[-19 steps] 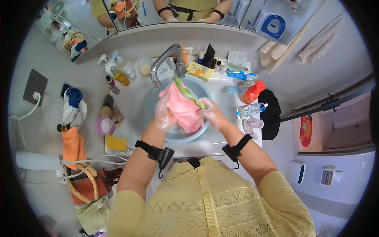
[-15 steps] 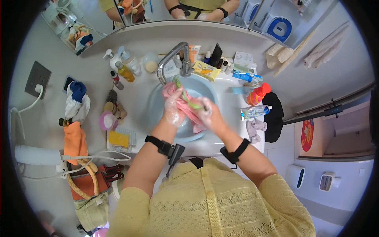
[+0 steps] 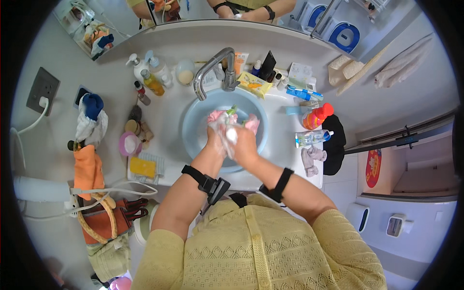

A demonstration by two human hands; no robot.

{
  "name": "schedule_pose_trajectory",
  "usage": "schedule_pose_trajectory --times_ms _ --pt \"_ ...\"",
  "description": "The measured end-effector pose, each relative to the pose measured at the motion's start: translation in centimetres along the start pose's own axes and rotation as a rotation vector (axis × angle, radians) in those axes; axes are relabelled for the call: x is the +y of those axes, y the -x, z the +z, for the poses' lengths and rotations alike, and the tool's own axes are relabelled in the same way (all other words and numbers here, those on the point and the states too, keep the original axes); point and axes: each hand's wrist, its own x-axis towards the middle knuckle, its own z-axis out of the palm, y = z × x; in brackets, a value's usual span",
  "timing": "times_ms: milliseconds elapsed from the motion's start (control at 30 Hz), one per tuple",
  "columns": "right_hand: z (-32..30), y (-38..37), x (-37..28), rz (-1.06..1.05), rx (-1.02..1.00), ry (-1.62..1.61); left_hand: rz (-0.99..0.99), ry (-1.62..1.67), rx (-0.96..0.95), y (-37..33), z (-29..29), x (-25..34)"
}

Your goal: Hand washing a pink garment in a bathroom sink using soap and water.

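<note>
Both my hands are pressed together over the round blue basin (image 3: 193, 128), soapy and wet. My left hand (image 3: 216, 139) and my right hand (image 3: 245, 142) squeeze a bunched pink cloth (image 3: 223, 122) with green trim between them. Part of the cloth sticks out above my fingers and to the right of them. A curved metal tap (image 3: 209, 70) arches over the far side of the basin, just beyond the cloth. Black straps circle both my forearms.
Bottles and tubes crowd the counter behind the tap. A red-capped bottle (image 3: 316, 116) and a clear bottle (image 3: 311, 138) stand right of the basin. A yellow sponge (image 3: 142, 166) and a pink cup (image 3: 129, 143) lie left. An orange cloth (image 3: 87, 166) hangs further left.
The pink cloth was spread wide between my hands; now it is bunched tight. My hands have come together over the basin.
</note>
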Motion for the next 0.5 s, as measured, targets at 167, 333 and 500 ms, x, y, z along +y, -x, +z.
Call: schedule_pose_trajectory --times_ms 167,333,500 --pt "-0.4 -4.4 4.1 0.44 0.022 -0.014 0.017 -0.08 0.048 0.6 2.6 0.0" --pt "0.0 -0.2 -1.0 0.093 -0.08 0.009 -0.163 0.136 -0.26 -3.6 -4.9 0.0" --pt "-0.4 -3.5 1.8 0.387 -0.018 -0.096 -0.054 0.074 0.014 0.0 1.2 -0.6"
